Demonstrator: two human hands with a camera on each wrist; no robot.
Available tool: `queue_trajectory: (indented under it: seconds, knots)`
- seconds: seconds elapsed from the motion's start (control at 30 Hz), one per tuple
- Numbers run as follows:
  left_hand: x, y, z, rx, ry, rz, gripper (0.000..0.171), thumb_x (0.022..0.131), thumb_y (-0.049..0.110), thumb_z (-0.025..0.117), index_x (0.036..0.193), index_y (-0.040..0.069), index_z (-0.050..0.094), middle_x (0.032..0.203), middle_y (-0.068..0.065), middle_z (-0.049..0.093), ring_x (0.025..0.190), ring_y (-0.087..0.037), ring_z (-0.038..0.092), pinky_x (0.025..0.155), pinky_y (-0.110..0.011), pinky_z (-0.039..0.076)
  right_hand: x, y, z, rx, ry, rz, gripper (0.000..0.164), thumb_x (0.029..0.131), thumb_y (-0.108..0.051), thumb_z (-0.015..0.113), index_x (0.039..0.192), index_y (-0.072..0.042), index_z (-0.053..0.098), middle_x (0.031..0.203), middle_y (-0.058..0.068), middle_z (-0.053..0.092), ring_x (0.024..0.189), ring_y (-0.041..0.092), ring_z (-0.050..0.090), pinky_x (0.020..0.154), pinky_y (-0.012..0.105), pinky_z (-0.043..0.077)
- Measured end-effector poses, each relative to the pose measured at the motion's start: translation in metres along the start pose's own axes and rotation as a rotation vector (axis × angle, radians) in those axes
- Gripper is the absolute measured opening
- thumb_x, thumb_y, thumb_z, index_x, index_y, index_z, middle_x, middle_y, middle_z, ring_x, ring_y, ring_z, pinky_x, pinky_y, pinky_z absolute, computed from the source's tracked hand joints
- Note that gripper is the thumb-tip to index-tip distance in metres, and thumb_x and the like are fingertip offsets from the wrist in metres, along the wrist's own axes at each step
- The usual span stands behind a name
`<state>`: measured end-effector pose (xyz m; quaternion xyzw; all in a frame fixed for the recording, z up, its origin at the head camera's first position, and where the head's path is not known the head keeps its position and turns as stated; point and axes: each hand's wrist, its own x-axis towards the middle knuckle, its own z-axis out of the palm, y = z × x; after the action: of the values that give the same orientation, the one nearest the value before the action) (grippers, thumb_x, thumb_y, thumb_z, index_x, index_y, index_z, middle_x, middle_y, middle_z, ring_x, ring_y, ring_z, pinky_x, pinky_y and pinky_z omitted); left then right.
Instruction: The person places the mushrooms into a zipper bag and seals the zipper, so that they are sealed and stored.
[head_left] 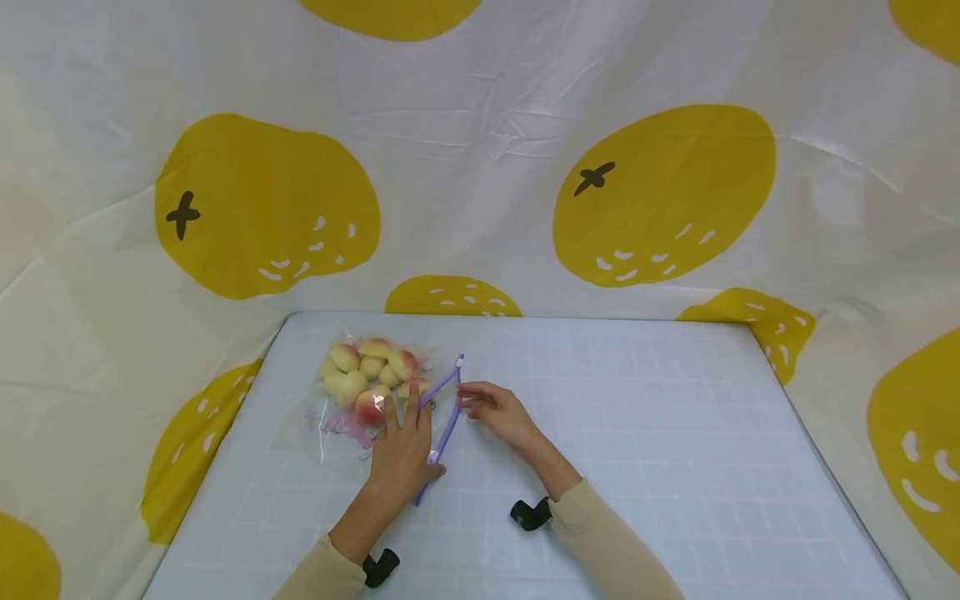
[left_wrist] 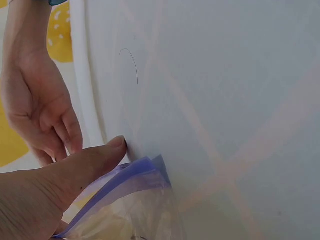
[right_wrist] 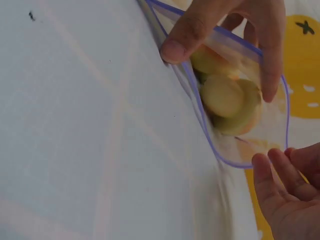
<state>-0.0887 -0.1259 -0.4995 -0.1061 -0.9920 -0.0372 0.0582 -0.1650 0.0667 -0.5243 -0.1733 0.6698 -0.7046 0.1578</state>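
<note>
A clear zip bag (head_left: 322, 429) with a purple-edged mouth lies on the table, its mouth gaping to the right. Inside are several yellow-and-red peaches (head_left: 348, 387). My left hand (head_left: 402, 454) rests on the bag beside the mouth, fingers spread and straight, the thumb out past the purple edge. At the far end of the mouth is my right hand (head_left: 498, 412), its fingers loosely bent with the tips at the purple edge. The right wrist view shows the fingertips (right_wrist: 260, 162) by the rim and peaches (right_wrist: 230, 102) within; no clear pinch shows.
The pale checked table (head_left: 637, 433) extends right of the bag. A white cloth (head_left: 465, 192) with big yellow fruit prints hangs behind and at the sides. Black wrist cameras (head_left: 531, 514) sit at both cuffs.
</note>
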Motion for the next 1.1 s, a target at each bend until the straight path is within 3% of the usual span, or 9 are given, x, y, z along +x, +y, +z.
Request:
queue_trajectory:
  seconds: [0.17, 0.3, 0.47, 0.6, 0.7, 0.8, 0.97, 1.1]
  knots:
    - [0.000, 0.000, 0.001, 0.008, 0.009, 0.004, 0.107, 0.057, 0.046, 0.096, 0.142, 0.000, 0.050, 0.159, -0.027, 0.023, 0.136, -0.062, 0.026, 0.087, -0.060, 0.052, -0.010, -0.021, -0.007, -0.034, 0.019, 0.009, 0.037, 0.099, 0.011, 0.048, 0.135, 0.018, 0.048, 0.133, 0.037, 0.052, 0.121, 0.052, 0.052, 0.095, 0.046, 0.052]
    - [0.000, 0.001, 0.000, 0.012, 0.022, 0.005, 0.098, 0.064, 0.045, 0.093, 0.142, 0.003, 0.053, 0.159, -0.026, 0.025, 0.135, -0.063, 0.027, 0.088, -0.062, 0.051, -0.018, -0.039, -0.010, -0.040, 0.034, 0.006, 0.037, 0.099, 0.011, 0.048, 0.135, 0.017, 0.049, 0.133, 0.038, 0.051, 0.121, 0.053, 0.051, 0.095, 0.043, 0.052]
    - [0.000, 0.002, 0.000, 0.022, 0.066, 0.019, 0.083, 0.071, 0.043, 0.089, 0.139, 0.008, 0.057, 0.156, -0.025, 0.031, 0.130, -0.065, 0.032, 0.089, -0.064, 0.049, -0.017, -0.034, -0.020, -0.016, 0.044, 0.024, 0.037, 0.099, 0.011, 0.048, 0.136, 0.015, 0.049, 0.135, 0.038, 0.049, 0.123, 0.054, 0.049, 0.095, 0.042, 0.052]
    - [0.001, 0.003, -0.003, 0.018, 0.055, 0.020, 0.077, 0.076, 0.042, 0.087, 0.141, 0.013, 0.057, 0.156, -0.025, 0.031, 0.131, -0.065, 0.030, 0.090, -0.066, 0.048, -0.011, -0.017, -0.028, -0.008, 0.056, 0.036, 0.039, 0.100, 0.008, 0.050, 0.138, 0.014, 0.048, 0.136, 0.036, 0.050, 0.124, 0.052, 0.050, 0.095, 0.040, 0.052]
    - [0.000, 0.004, -0.005, 0.029, 0.052, 0.032, 0.078, 0.078, 0.044, 0.084, 0.144, 0.015, 0.055, 0.157, -0.025, 0.031, 0.134, -0.062, 0.030, 0.092, -0.065, 0.047, -0.009, -0.008, -0.032, -0.019, 0.078, 0.039, 0.039, 0.101, 0.004, 0.053, 0.139, 0.012, 0.048, 0.137, 0.034, 0.051, 0.123, 0.049, 0.052, 0.094, 0.037, 0.053]
    - [0.002, 0.003, -0.011, 0.024, 0.103, 0.067, 0.074, 0.081, 0.046, 0.081, 0.143, 0.012, 0.056, 0.152, -0.026, 0.038, 0.135, -0.055, 0.034, 0.093, -0.063, 0.048, -0.009, -0.006, -0.033, -0.029, 0.096, 0.037, 0.040, 0.101, 0.000, 0.055, 0.139, 0.011, 0.049, 0.137, 0.032, 0.052, 0.123, 0.046, 0.054, 0.093, 0.035, 0.053]
    - [0.014, -0.007, -0.021, -0.115, 0.238, 0.171, 0.052, 0.086, 0.032, 0.079, 0.126, 0.002, 0.066, 0.137, -0.023, 0.056, 0.128, -0.045, 0.050, 0.099, -0.054, 0.047, -0.008, -0.008, -0.033, -0.056, 0.116, 0.031, 0.037, 0.101, -0.001, 0.056, 0.138, 0.005, 0.054, 0.135, 0.028, 0.056, 0.121, 0.044, 0.056, 0.092, 0.035, 0.054]
    - [0.030, -0.019, -0.027, -0.290, 0.253, 0.212, 0.038, 0.091, 0.022, 0.075, 0.122, 0.001, 0.068, 0.130, -0.017, 0.064, 0.122, -0.037, 0.058, 0.102, -0.048, 0.046, -0.006, -0.010, -0.032, -0.079, 0.125, 0.032, 0.036, 0.101, -0.002, 0.055, 0.137, 0.004, 0.055, 0.134, 0.025, 0.057, 0.120, 0.042, 0.057, 0.091, 0.035, 0.054]
